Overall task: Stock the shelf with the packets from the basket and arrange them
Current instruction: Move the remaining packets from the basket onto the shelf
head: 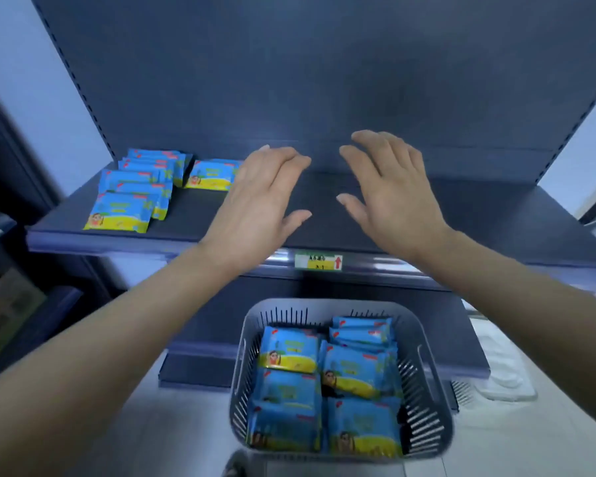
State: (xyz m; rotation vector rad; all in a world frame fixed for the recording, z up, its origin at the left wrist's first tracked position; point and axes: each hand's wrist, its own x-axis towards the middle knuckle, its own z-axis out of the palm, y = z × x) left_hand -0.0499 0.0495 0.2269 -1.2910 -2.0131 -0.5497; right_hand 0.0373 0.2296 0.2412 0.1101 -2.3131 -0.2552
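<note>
Between loads: left hand (255,197) & right hand (393,197) hover spread, holding nothing, over shelf (479,218). Some packets (131,191) stocked at left; rest in basket (427,390). Next: reach down, grab more.

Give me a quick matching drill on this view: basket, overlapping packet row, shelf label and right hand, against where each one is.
1 basket
2 packet row
3 shelf label
4 right hand

A front edge of the shelf
B shelf's left end
C below the shelf, holding packets
D open, over the bare shelf middle

Pairs: 1-C, 2-B, 3-A, 4-D
</note>
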